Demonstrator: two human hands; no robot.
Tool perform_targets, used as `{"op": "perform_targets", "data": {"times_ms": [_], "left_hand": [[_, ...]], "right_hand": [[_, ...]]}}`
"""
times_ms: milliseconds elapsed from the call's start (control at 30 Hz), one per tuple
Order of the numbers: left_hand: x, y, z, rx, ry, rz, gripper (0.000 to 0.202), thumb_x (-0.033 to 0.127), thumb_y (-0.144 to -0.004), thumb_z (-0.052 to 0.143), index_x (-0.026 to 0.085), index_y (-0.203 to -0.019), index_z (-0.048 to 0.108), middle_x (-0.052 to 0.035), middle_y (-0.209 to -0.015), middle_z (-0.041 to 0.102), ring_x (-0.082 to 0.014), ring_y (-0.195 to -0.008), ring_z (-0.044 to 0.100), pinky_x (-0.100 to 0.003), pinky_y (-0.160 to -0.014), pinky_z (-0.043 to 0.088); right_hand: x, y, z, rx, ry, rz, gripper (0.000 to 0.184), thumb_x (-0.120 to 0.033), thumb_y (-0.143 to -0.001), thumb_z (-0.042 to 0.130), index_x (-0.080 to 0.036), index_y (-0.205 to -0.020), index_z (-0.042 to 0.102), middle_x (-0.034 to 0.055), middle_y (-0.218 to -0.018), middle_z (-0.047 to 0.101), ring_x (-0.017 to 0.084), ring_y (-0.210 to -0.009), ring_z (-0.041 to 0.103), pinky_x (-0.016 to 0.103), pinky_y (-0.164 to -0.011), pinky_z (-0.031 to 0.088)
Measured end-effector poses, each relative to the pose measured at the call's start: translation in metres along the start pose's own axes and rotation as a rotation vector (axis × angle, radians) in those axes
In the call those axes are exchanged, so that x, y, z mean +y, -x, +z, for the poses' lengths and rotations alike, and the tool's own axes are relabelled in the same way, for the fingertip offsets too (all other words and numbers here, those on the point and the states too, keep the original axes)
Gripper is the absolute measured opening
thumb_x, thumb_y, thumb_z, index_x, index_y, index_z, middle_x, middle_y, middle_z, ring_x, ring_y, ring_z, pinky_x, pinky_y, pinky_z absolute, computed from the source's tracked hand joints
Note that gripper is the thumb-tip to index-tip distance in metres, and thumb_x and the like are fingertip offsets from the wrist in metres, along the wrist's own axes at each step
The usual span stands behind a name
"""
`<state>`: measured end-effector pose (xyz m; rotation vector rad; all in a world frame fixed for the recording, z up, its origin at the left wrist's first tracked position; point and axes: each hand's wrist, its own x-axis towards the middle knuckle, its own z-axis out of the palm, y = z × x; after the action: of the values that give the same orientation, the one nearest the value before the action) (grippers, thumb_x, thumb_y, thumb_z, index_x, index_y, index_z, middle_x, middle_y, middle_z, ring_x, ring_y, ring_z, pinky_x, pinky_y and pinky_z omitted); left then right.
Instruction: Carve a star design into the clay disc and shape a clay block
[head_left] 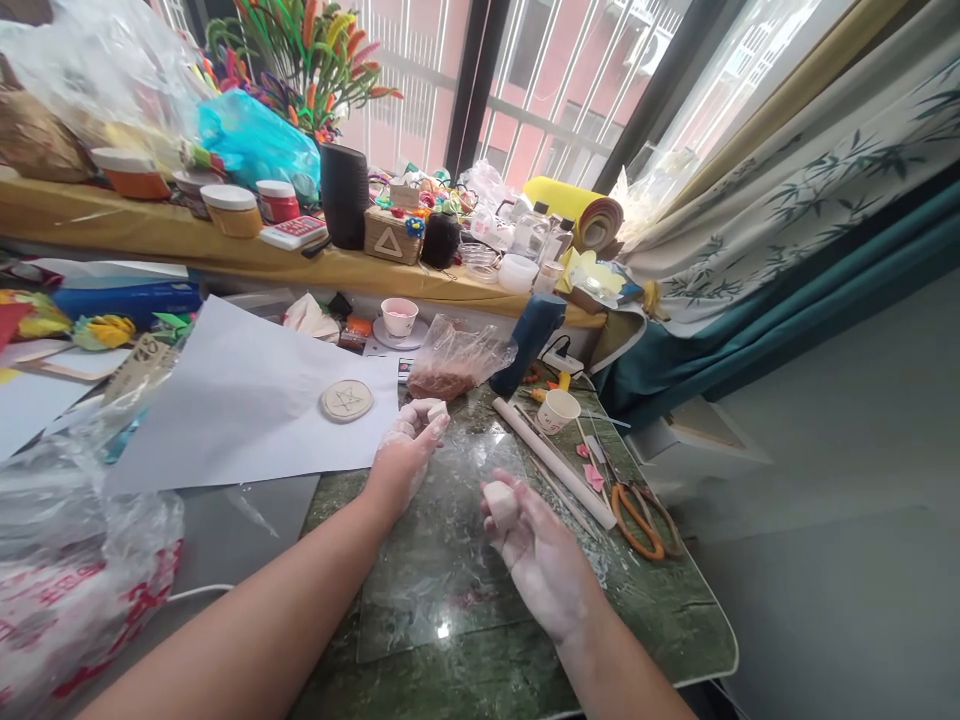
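**A:** What's around your hands?

**B:** My dusty right hand (pixel 541 560) curls round a soft white clay lump (pixel 500 499) over the glossy glass sheet (pixel 442 590). At eleven o'clock, my left hand (pixel 403 455) pinches a second clay piece (pixel 429 409). At one o'clock lie a smooth rod (pixel 556 463) and scissors (pixel 639 515), and beyond them a crinkled bag (pixel 457 360).

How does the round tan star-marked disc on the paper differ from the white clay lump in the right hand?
The round tan disc is flat and scored with a star; the white clay lump is thick and plain. The disc lies untouched on white paper; the lump is gripped in the right hand. Both are small and pale.
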<state>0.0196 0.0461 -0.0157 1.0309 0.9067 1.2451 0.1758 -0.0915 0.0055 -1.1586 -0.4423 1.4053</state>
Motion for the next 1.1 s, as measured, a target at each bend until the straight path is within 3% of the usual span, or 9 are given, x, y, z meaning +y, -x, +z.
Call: {"op": "perform_targets", "data": {"times_ms": [67, 133, 300, 400, 500, 633, 733, 833, 1100], "left_hand": [[-0.003, -0.001, -0.001, 0.001, 0.0, 0.005, 0.041, 0.051, -0.079, 0.081, 0.021, -0.105, 0.07, -0.0051, -0.103, 0.069, -0.0211, -0.095, 0.061, -0.03, -0.076, 0.051], [-0.005, -0.002, -0.002, -0.002, -0.006, -0.003, 0.041, 0.051, -0.079, 0.08, 0.022, -0.106, 0.07, -0.0051, -0.103, 0.068, -0.0208, -0.094, 0.061, -0.03, -0.076, 0.051], [-0.007, -0.003, -0.003, -0.015, 0.002, 0.007, 0.042, 0.052, -0.08, 0.081, 0.022, -0.107, 0.069, -0.0038, -0.103, 0.067, -0.0192, -0.09, 0.06, -0.03, -0.076, 0.05], [-0.008, -0.003, -0.003, -0.018, -0.001, 0.018, 0.04, 0.05, -0.08, 0.081, 0.022, -0.106, 0.069, -0.004, -0.102, 0.066, -0.0195, -0.091, 0.059, -0.029, -0.076, 0.051], [-0.008, -0.004, -0.003, -0.02, -0.002, 0.017, 0.038, 0.049, -0.081, 0.08, 0.022, -0.105, 0.069, -0.0035, -0.101, 0.066, -0.0193, -0.092, 0.059, -0.029, -0.076, 0.05], [-0.009, -0.004, -0.004, -0.025, 0.009, 0.015, 0.04, 0.049, -0.081, 0.081, 0.022, -0.107, 0.069, -0.0037, -0.102, 0.066, -0.0189, -0.092, 0.059, -0.029, -0.076, 0.051], [-0.01, -0.004, -0.004, -0.02, 0.004, 0.014, 0.042, 0.051, -0.08, 0.08, 0.021, -0.107, 0.069, -0.0047, -0.103, 0.066, -0.0195, -0.092, 0.059, -0.029, -0.076, 0.051], [-0.009, -0.004, -0.003, -0.018, -0.003, 0.021, 0.042, 0.052, -0.08, 0.08, 0.021, -0.106, 0.069, -0.005, -0.103, 0.066, -0.0194, -0.091, 0.059, -0.03, -0.075, 0.051], [-0.002, -0.001, 0.002, 0.007, 0.025, -0.022, 0.046, 0.05, -0.075, 0.083, 0.02, -0.107, 0.068, -0.0045, -0.103, 0.067, -0.0199, -0.093, 0.06, -0.029, -0.074, 0.051]], "right_hand": [[-0.005, 0.002, 0.003, 0.005, -0.191, 0.218, 0.037, -0.052, -0.098, 0.069, -0.017, -0.111, 0.073, 0.0108, -0.108, 0.077, 0.017, -0.089, 0.075, 0.029, -0.083, 0.064], [-0.008, 0.004, 0.003, 0.011, -0.285, 0.283, 0.04, -0.053, -0.103, 0.06, -0.016, -0.107, 0.074, 0.0114, -0.104, 0.077, 0.017, -0.085, 0.076, 0.029, -0.081, 0.066], [-0.011, 0.011, 0.0, -0.031, -0.273, 0.17, 0.023, -0.031, -0.102, 0.064, -0.013, -0.113, 0.074, 0.0142, -0.119, 0.075, 0.021, -0.111, 0.076, 0.032, -0.111, 0.058], [-0.01, 0.016, 0.002, -0.062, -0.229, 0.157, 0.016, -0.027, -0.1, 0.067, -0.014, -0.108, 0.073, 0.0123, -0.112, 0.078, 0.023, -0.114, 0.076, 0.039, -0.114, 0.057], [-0.01, 0.019, 0.006, -0.069, -0.256, 0.315, 0.029, -0.034, -0.107, 0.055, -0.01, -0.106, 0.071, 0.0176, -0.109, 0.079, 0.024, -0.103, 0.08, 0.039, -0.099, 0.065], [-0.012, 0.021, 0.007, -0.021, -0.36, 0.489, 0.043, -0.039, -0.113, 0.041, -0.008, -0.104, 0.07, 0.0204, -0.103, 0.08, 0.014, -0.074, 0.079, 0.022, -0.069, 0.065], [-0.011, 0.022, 0.006, 0.003, -0.415, 0.448, 0.04, -0.041, -0.112, 0.047, -0.011, -0.103, 0.071, 0.0166, -0.102, 0.08, 0.013, -0.072, 0.077, 0.02, -0.066, 0.063], [-0.007, 0.023, 0.005, 0.013, -0.383, 0.337, 0.022, -0.032, -0.1, 0.07, -0.015, -0.114, 0.073, 0.0094, -0.105, 0.08, 0.013, -0.08, 0.077, 0.021, -0.069, 0.063], [0.004, 0.014, -0.002, 0.009, -0.107, 0.088, 0.052, -0.04, -0.077, 0.094, -0.018, -0.119, 0.074, 0.0095, -0.114, 0.078, 0.022, -0.1, 0.075, 0.041, -0.099, 0.06]]}}
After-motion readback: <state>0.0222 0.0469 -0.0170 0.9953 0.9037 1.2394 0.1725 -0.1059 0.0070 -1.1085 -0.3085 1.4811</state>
